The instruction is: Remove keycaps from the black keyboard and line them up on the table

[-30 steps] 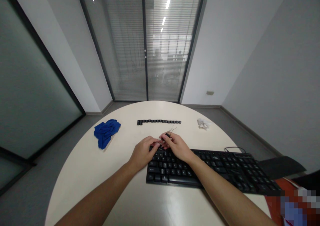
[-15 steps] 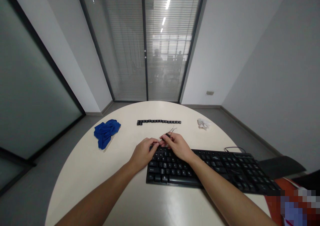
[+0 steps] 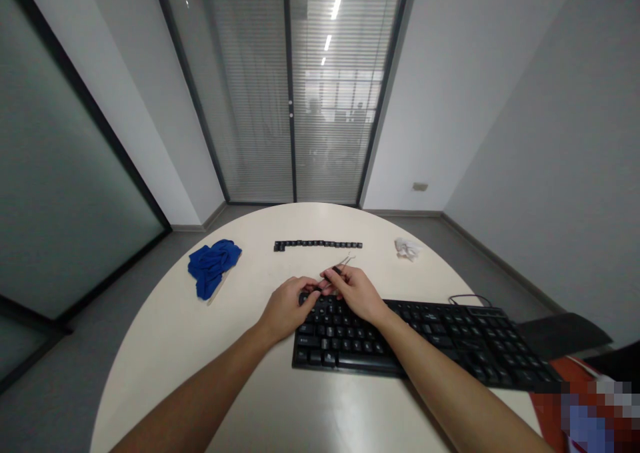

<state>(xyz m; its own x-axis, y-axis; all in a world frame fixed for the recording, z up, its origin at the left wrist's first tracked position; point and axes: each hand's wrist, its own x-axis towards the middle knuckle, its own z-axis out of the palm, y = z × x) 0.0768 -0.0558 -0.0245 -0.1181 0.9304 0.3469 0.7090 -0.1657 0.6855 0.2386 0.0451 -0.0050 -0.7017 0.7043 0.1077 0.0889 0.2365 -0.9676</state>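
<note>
Pinching a wire keycap puller (image 3: 336,268), the right hand (image 3: 356,293) is being worked at the black keyboard's (image 3: 425,343) far-left corner, near the table's (image 3: 165,333) centre, while the left hand's (image 3: 286,306) fingertips are pressed there, holding nothing. A keycap could be flung off if the puller is yanked crookedly.

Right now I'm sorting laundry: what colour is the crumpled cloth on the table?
Blue: the cloth shows best in the head view.
</note>
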